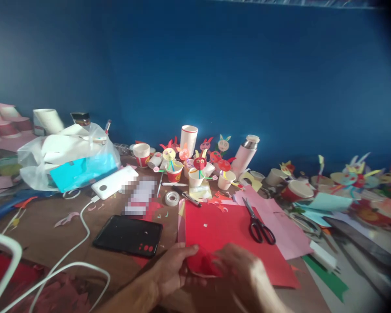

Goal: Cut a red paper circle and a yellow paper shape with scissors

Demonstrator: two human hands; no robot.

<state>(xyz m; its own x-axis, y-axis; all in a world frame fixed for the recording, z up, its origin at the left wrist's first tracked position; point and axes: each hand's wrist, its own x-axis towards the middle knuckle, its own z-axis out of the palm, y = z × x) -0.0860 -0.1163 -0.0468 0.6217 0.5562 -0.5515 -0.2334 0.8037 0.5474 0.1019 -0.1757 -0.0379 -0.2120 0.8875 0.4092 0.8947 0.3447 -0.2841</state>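
My left hand point(172, 267) grips a small piece of red paper point(202, 264) by its left side, thumb on top. The paper looks curved or folded, with a pale lower edge. At its right side is my right hand point(244, 267), slightly blurred, its fingers bent and closed on the paper; the fingertips are partly hidden. Both hands are over the near edge of a large red paper sheet point(221, 226). Black-handled scissors point(259, 228) lie open-bladed on that sheet, beyond my right hand. Left of the sheet lies a dark phone point(128, 237).
Paper cups with paper rabbit figures point(200, 164) stand behind the sheet, near a pink thermos point(244, 158). Tape point(172, 198) and a marker point(191, 199) lie closer. A white cable point(81, 237) runs from a power bank point(115, 181). Pink paper point(280, 221) lies right.
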